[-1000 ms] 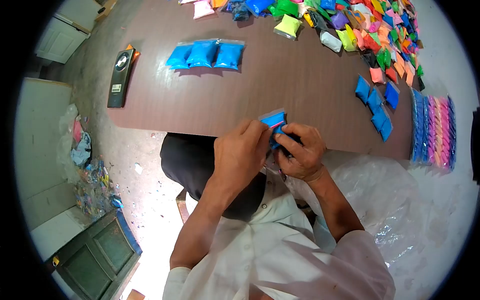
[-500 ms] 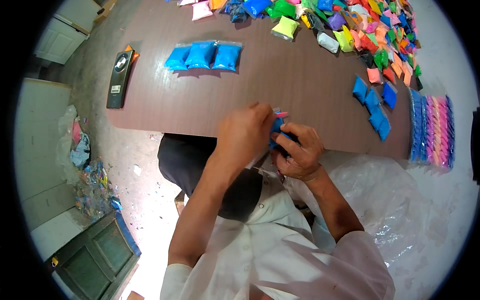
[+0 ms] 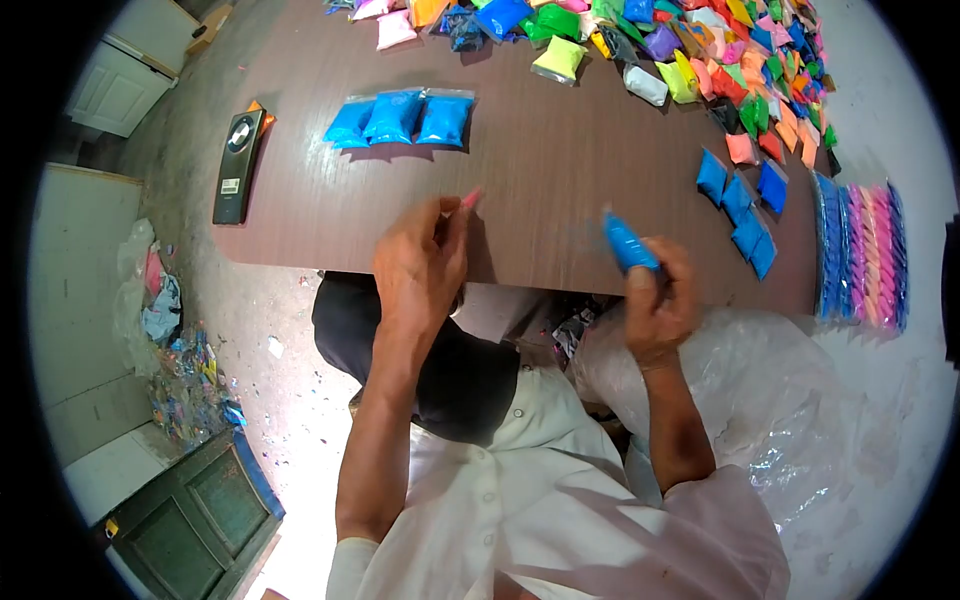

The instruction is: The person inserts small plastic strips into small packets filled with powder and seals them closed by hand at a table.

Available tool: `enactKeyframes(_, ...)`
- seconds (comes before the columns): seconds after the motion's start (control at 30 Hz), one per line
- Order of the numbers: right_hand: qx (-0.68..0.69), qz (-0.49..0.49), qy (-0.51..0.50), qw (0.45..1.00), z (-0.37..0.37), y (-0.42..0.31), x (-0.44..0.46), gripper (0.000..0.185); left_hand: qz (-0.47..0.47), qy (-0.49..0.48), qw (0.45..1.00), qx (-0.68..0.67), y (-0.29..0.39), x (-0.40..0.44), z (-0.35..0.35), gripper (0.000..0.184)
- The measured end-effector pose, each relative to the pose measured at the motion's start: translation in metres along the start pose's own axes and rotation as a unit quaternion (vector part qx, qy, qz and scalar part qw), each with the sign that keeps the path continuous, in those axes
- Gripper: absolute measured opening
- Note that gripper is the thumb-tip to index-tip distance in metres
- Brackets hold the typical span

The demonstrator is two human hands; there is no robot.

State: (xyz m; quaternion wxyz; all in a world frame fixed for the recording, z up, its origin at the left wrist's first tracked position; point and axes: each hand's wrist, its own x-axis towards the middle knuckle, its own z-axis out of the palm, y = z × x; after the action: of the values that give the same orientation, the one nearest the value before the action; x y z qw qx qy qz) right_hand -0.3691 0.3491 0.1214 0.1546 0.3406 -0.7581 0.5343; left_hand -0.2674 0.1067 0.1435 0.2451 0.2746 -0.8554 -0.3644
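Note:
My left hand (image 3: 422, 262) is closed above the near part of the table, pinching a small pink object (image 3: 471, 198) whose kind I cannot make out. To the right, my right hand (image 3: 662, 305) grips a small blue packet (image 3: 628, 243) by its lower end, tilted over the table edge. Several small blue packets (image 3: 740, 198) lie right of that hand. Farther back, three larger clear bags with blue filling (image 3: 393, 116) rest side by side.
A large heap of coloured packets (image 3: 690, 60) covers the table's far right. At the right edge stand strips of blue and pink packets (image 3: 860, 255). A dark phone (image 3: 238, 165) lies at the left. Clear plastic sheeting (image 3: 740, 400) hangs beside my lap.
My hands have moved apart: the left went leftward with the pink object, the right went rightward with the blue packet. Both were together over the packet before.

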Motion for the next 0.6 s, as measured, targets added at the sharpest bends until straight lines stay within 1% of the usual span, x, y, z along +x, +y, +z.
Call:
enactKeyframes(0.07, -0.011, 0.082, 0.066, 0.994, -0.02, 0.006, 0.005, 0.023, 0.013, 0.009, 1.0, 0.012, -0.002, 0.009, 0.004, 0.009)
enactKeyframes(0.1, -0.014, 0.082, 0.068, 0.994, -0.031, 0.01, 0.007, 0.023, 0.025, 0.018, 0.999, 0.024, -0.003, 0.013, 0.007, 0.009)
enactKeyframes(0.17, -0.081, 0.155, 0.103, 0.979, -0.049, 0.016, 0.01, 0.025, 0.042, 0.027, 0.998, 0.042, 0.002, 0.013, 0.017, 0.011)
enactKeyframes(0.2, -0.082, 0.156, 0.104, 0.979, -0.054, 0.019, 0.011, 0.025, 0.057, 0.038, 0.996, 0.062, 0.006, 0.012, 0.023, 0.013)
enactKeyframes(0.27, -0.009, 0.205, 0.178, 0.962, -0.058, 0.024, 0.015, 0.029, 0.089, -0.019, 0.995, 0.047, 0.016, 0.003, 0.048, 0.013)
enactKeyframes(0.3, -0.009, 0.205, 0.178, 0.962, -0.06, 0.025, 0.016, 0.029, 0.116, -0.057, 0.991, 0.038, 0.032, -0.005, 0.06, 0.014)
enactKeyframes(0.33, 0.002, 0.202, 0.187, 0.961, -0.062, 0.026, 0.017, 0.03, 0.144, -0.142, 0.978, 0.054, 0.051, -0.015, 0.066, 0.015)
enactKeyframes(0.4, 0.013, 0.198, 0.197, 0.96, -0.068, 0.028, 0.02, 0.031, 0.217, -0.209, 0.952, -0.048, 0.068, -0.048, 0.102, 0.014)
enactKeyframes(0.47, 0.024, 0.23, 0.21, 0.95, -0.073, 0.029, 0.021, 0.031, 0.222, -0.22, 0.947, -0.074, 0.089, -0.063, 0.103, 0.013)
enactKeyframes(0.53, 0.013, 0.247, 0.22, 0.943, -0.082, 0.026, 0.022, 0.031, 0.228, -0.236, 0.939, -0.101, 0.098, -0.061, 0.095, 0.011)
enactKeyframes(0.6, 0.002, 0.266, 0.229, 0.936, -0.09, 0.024, 0.02, 0.032, 0.118, -0.186, 0.969, -0.112, 0.083, -0.041, 0.074, 0.008)
